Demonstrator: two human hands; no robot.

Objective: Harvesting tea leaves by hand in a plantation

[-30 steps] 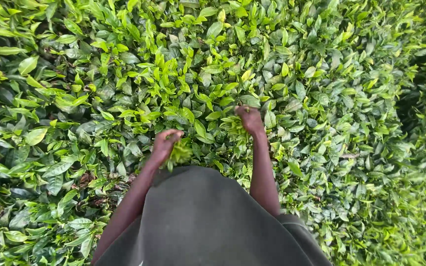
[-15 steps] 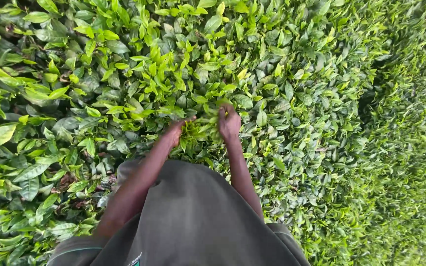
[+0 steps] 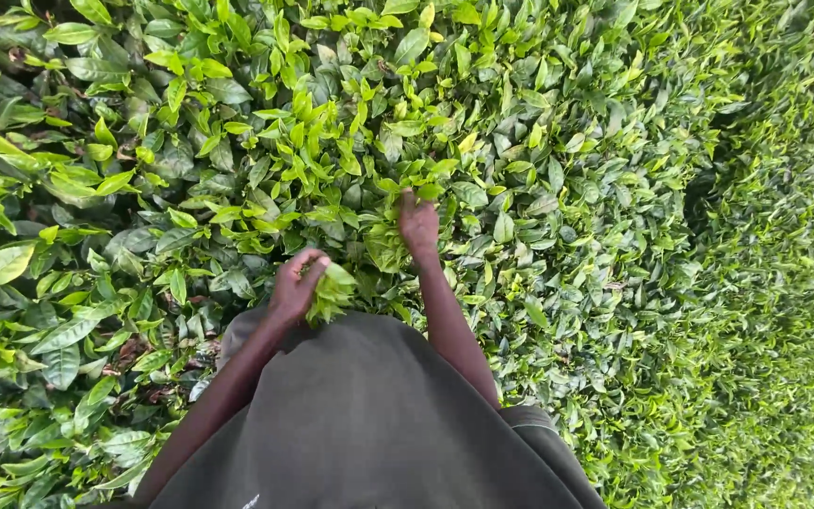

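The person stands pressed up against a waist-high bush (image 3: 237, 160), its flat top of leaves spreading out on every side, and everything here is best placed against that bush top.

The left hand (image 3: 296, 283) sits low at the near edge of the bush, right by the person's dark garment (image 3: 369, 424). Its fingers are curled shut around a bunch (image 3: 333, 290) of pale green leaves, the loose ends sticking out past the knuckles. It looks held close to the body so the bunch stays gathered and clear of the twigs.

The right hand (image 3: 418, 224) reaches a little farther in over the bush top, palm down, fingertips buried among the bright young shoots (image 3: 390, 247). They seem pinched together on a shoot, but leaves cover the tips and I cannot tell for sure whether they are closed on it. The reach goes there because the light, tender growth stands out from the darker, older leaves around it.

To the right of the bush a shadowed gap (image 3: 708, 198) runs away from the person, with another hedge (image 3: 793, 311) of the same leaves beyond it.
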